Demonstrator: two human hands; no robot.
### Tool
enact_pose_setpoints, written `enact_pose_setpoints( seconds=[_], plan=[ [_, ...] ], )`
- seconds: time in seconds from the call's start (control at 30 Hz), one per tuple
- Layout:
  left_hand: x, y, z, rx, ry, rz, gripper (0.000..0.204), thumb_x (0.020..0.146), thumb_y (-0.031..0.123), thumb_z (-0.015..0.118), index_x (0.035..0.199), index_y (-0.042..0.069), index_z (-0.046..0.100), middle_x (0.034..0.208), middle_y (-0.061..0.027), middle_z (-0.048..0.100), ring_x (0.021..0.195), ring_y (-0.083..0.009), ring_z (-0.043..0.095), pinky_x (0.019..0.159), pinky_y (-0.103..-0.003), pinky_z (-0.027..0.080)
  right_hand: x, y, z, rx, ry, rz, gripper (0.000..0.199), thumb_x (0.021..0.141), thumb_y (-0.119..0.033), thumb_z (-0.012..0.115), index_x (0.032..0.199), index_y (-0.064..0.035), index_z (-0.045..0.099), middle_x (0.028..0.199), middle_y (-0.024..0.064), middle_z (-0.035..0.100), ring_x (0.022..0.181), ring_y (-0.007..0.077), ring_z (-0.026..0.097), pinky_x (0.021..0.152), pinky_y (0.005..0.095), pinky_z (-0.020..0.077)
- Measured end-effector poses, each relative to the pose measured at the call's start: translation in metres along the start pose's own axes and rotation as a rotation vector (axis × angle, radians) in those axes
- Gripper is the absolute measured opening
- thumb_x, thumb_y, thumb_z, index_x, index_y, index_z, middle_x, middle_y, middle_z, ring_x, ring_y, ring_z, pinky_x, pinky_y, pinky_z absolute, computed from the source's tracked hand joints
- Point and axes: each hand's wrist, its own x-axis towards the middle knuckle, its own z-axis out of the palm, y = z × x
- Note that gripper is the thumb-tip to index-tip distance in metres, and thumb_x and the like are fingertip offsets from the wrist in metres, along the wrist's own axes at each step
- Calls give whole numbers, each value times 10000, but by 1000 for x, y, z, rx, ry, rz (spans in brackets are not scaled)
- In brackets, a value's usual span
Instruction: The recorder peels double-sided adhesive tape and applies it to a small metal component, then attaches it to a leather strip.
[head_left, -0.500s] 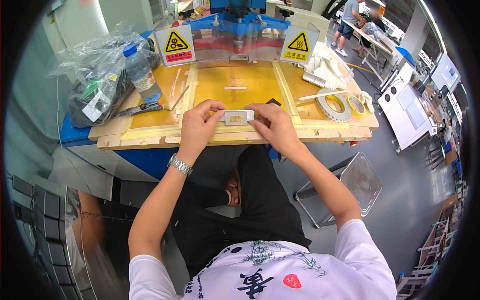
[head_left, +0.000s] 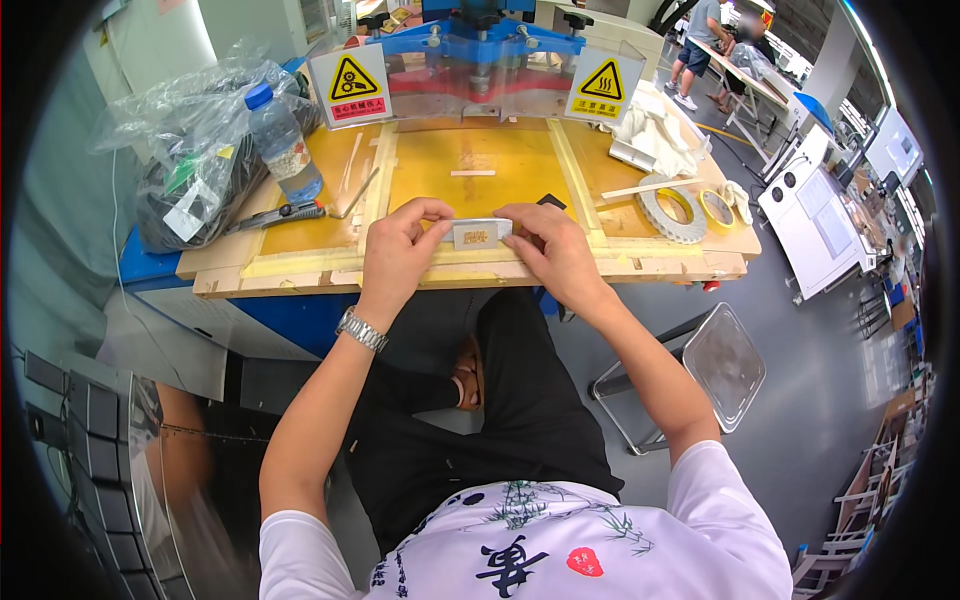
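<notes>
Little shifted — both hands still pinch small grey label (head_left: 477, 235); left hand (head_left: 397, 243), right hand (head_left: 549, 246) at its ends.

Between your fingers (head_left: 432, 212): one small grey plate (head_left: 477, 235). Beyond them: two triangular warning signs (head_left: 349, 84), one thin strip (head_left: 472, 173). To their left: one water bottle (head_left: 281, 141), one utility knife (head_left: 280, 213). To their right: two tape rolls (head_left: 672, 208).

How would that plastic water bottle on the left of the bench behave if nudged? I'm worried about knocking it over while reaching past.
The water bottle stands upright, tall and narrow, so it would probably tip. It looks only partly filled, so likely light. Being round, it could roll toward the utility knife or the plastic bag.
</notes>
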Motion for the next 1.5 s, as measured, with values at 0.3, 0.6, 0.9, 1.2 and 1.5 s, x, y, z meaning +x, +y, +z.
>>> enact_pose_setpoints(
  seconds=[0.3,0.6,0.9,1.2,1.5],
  plan=[
    [0,-1,0,15,17,11,124,1069,91,776,1170,27,808,688,81,561,563,3,420,514,-236,375,1,1,2,-11,27,-37,323,988,-20,795,1310,-22,776,1026,138,745,842,256,663,776,383,557],
    [0,4,0,-5,30,-24,130,1000,61,810,1120,13,812,734,-16,679,546,-71,436,542,-310,370,0,-3,0,-17,-5,40,304,953,-26,804,1256,-6,780,1141,175,799,988,372,732,887,464,595],
    [1,1,-1,32,-4,24,129,1057,71,777,1169,15,810,693,85,558,574,7,391,525,-231,386,6,-10,-3,14,-15,27,261,1004,-114,766,1238,2,785,1167,172,788,958,343,740,859,440,601],
    [1,-5,-3,19,-20,28,131,1061,70,778,1176,15,809,733,81,604,578,10,407,520,-233,388,9,-14,11,12,33,84,249,1028,-189,825,1199,-8,830,1147,111,782,806,212,697,774,348,572],
    [-1,1,-2,-9,13,8,113,1011,57,808,1115,14,812,758,-3,699,545,-55,428,537,-302,354,7,-12,11,63,22,93,222,1032,-169,816,1186,-9,831,1159,108,781,848,218,705,796,346,572]
  ],
)
